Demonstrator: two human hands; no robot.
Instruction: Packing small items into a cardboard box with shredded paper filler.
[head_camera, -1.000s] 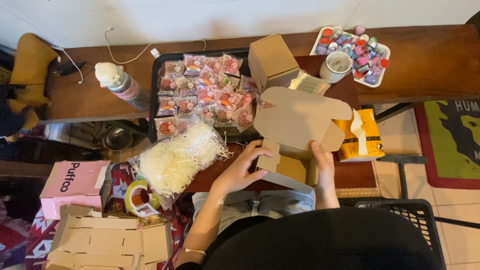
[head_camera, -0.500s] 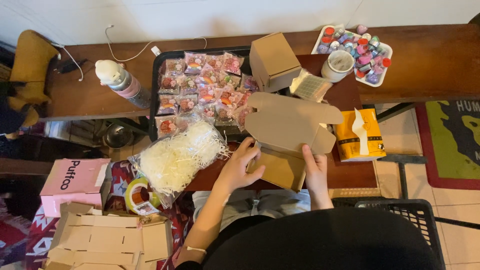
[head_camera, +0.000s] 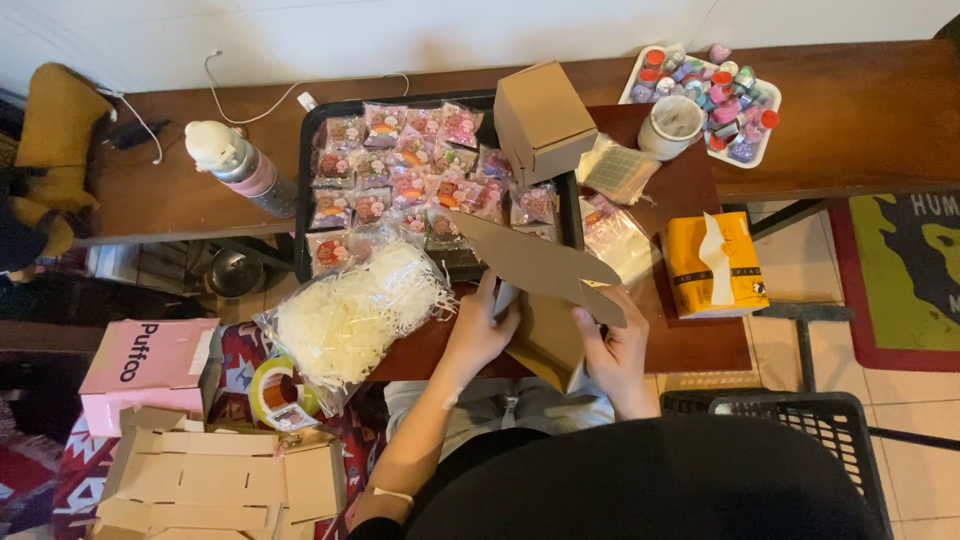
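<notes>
Cardboard, a brown flat-cut box, is being folded at the table edge | left hand and right hand are gripping opposite sides, steadying the flaps | black tray of wrapped sweets behind.

I wear a black top that fills the bottom of the view, grey trousers, and a thin pale band on my left wrist. My left hand and right hand are bare, forearms uncovered.
</notes>
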